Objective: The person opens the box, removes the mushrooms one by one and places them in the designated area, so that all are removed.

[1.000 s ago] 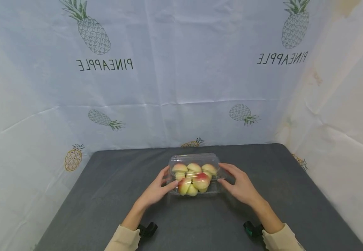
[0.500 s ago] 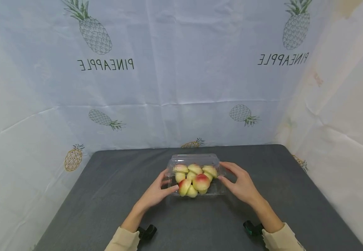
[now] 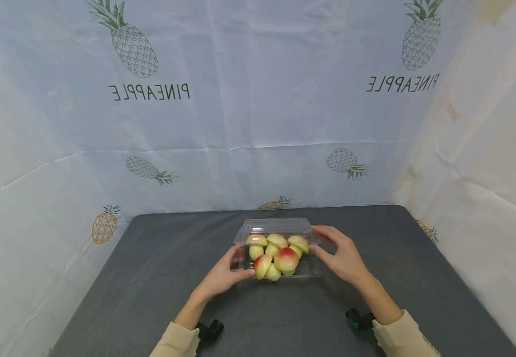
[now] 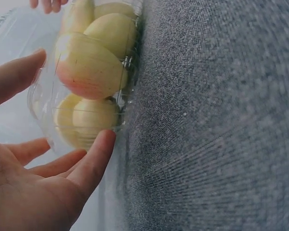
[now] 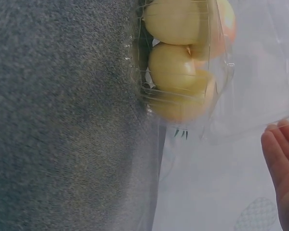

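A clear plastic clamshell box (image 3: 304, 270) stands on the dark table, holding several yellow-green, red-blushed peaches (image 3: 286, 259). Its hinged lid (image 3: 278, 226) is tilted up toward the back, with the fruit exposed at the front. My left hand (image 3: 222, 274) holds the box's left side, thumb at the front, fingers along the side wall; the left wrist view shows a fingertip (image 4: 105, 139) close against the base. At the lid's right edge, my right hand (image 3: 342, 257) pinches with thumb and fingers. In the right wrist view, fingertips (image 5: 274, 129) meet the lid's rim.
The dark grey table (image 3: 160, 297) has rounded back corners. White cloth (image 3: 258, 99) printed with pineapples hangs behind it and at both sides. Black straps with camera mounts (image 3: 211, 329) sit at both wrists.
The lid has swung up and back from over the peaches. My right hand has risen slightly with it, while the left hand has barely shifted.
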A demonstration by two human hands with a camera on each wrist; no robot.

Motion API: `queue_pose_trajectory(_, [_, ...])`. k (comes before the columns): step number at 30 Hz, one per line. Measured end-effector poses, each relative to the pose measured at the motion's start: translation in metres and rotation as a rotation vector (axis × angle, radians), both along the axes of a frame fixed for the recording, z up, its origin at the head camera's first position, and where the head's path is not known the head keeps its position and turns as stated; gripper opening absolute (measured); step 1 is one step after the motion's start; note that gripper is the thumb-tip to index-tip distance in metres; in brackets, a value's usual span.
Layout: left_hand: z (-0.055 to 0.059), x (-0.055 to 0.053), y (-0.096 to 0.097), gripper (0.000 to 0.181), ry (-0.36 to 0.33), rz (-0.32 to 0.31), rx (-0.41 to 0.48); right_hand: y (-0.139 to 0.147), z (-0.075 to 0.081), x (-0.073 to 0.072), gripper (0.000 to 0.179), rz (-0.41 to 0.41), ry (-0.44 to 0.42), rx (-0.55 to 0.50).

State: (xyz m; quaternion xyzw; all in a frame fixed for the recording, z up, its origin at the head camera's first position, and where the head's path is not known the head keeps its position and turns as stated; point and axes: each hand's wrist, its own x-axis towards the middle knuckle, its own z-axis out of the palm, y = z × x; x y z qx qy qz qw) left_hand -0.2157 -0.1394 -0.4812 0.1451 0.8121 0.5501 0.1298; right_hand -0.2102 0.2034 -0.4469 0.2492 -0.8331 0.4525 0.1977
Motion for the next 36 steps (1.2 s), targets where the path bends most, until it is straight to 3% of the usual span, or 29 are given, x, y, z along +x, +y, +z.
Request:
queue_pose_trajectory(8, [-0.001,0.000,0.000,0.089,0.003,-0.010,0.014,-0.003,0.010,-0.003,0.047,-0.016,-0.011,-0.021])
queue_pose_trajectory(16, [0.001,0.002,0.001,0.090,0.007,-0.020,0.019,-0.013,0.040,0.005,0.042,0.014,-0.008,-0.080])
queue_pose_trajectory(23, [0.003,0.003,0.001,0.090,-0.009,-0.015,0.031,-0.013,0.047,-0.001,0.037,-0.003,-0.018,-0.107])
queue_pose_trajectory(27, [0.003,0.004,0.000,0.091,-0.007,-0.018,0.011,-0.012,0.047,-0.007,0.033,-0.016,0.002,-0.112])
queue_pose_trajectory(36, [0.001,0.006,-0.002,0.093,-0.012,-0.032,-0.005,0.000,0.021,-0.039,0.027,-0.068,0.028,-0.124])
